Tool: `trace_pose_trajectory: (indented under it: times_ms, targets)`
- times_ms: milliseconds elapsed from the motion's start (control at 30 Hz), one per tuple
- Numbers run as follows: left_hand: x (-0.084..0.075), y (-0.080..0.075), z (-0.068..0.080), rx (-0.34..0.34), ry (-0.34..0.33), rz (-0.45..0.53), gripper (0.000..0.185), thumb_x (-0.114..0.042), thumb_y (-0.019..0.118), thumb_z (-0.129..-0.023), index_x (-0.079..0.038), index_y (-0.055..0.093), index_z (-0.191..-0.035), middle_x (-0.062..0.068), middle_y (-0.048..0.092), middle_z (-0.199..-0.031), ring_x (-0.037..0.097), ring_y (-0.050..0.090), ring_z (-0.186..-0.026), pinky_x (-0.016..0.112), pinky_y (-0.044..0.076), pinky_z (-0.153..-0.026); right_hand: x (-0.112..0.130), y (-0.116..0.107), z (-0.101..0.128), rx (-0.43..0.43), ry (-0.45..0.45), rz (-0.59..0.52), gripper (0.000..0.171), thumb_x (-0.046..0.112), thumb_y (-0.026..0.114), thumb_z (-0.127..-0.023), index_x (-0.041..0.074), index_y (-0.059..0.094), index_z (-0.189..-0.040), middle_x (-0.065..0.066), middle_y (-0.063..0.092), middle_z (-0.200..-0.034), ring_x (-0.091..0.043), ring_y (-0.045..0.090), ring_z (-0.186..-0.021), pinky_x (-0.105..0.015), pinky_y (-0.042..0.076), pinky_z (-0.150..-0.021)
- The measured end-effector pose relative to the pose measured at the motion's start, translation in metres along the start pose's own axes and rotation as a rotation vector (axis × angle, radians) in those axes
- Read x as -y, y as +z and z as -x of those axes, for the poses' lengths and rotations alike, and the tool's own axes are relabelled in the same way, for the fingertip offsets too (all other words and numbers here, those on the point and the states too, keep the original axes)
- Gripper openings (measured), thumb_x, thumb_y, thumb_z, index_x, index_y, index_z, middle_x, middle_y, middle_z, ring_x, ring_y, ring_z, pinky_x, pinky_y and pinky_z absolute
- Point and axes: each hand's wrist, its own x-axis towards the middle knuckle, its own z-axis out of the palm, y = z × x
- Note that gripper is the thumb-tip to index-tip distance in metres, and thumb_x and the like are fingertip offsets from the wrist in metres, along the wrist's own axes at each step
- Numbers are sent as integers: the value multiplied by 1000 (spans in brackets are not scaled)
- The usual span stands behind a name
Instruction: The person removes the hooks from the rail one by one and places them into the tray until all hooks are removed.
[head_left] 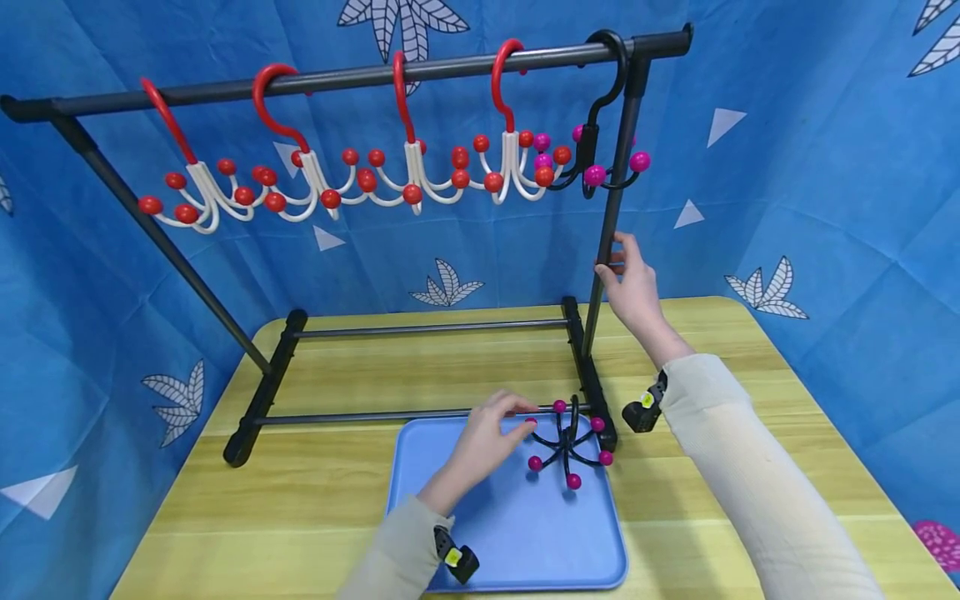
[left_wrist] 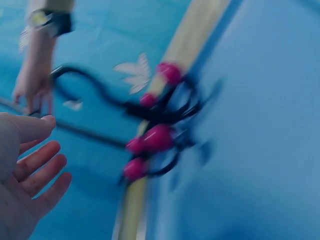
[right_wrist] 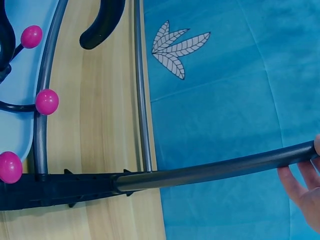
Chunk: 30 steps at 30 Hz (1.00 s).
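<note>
Since it lies on the blue tray (head_left: 480, 550), just in front of the rack's (head_left: 420, 71) lower front rail, the black multi-arm hook (head_left: 567, 442) with magenta ball tips looks light and rigid, likely hard plastic, smooth and a little slippery; its curved top hook or central stem seems the surest place to take hold, as the thin arms could snag. Beside it on the tray, the left hand (head_left: 491, 437) reaches with fingers relaxed and apart, holding nothing, fingertips just at the nearest arm. Behind the tray, the right hand (head_left: 633, 287) wraps the rack's right upright post (head_left: 609, 233).
</note>
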Motion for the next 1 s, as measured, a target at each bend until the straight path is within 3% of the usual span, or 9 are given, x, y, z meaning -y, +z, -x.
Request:
trace_pose_trajectory:
  times_ms: [200,333,667,867,1000]
  targets:
    - [3,-57,-7,-157,43,-22,18,-18,64,-85,-13,65,-102,-1,62,-101,21,58,-94,34,49,-81,1,0,1,-2,-2,-8,45,14,47,-95,15,29,-136,-16,52,-116,-32,53,-107,-49,46,-82]
    - [3,-97,-11,-242,113,-109,16,-14,64,-84,-11,65,-101,3,64,-99,19,58,-92,32,50,-79,1,0,2,-3,-5,-9,44,14,47,-95,15,30,-135,-16,52,-116,-32,54,-106,-49,46,-82]
    - [-10,-187,-15,-441,203,-283,16,-14,64,-85,-7,65,-100,7,62,-97,21,58,-91,36,49,-78,2,1,0,-7,-20,-12,43,13,47,-95,14,30,-134,-16,53,-115,-32,54,-106,-50,46,-82]
    - [-26,-230,-18,-551,198,-335,18,-13,61,-87,-3,64,-101,11,62,-97,24,59,-90,40,48,-80,2,2,0,-1,-20,-15,44,14,47,-95,15,30,-135,-16,53,-116,-32,54,-107,-50,46,-83]
    - [-41,-258,-22,-620,166,-374,23,-18,60,-88,-3,64,-104,11,63,-101,21,59,-91,27,47,-81,1,2,1,-1,-7,-9,44,15,46,-95,16,30,-135,-16,52,-117,-32,53,-107,-50,46,-82]
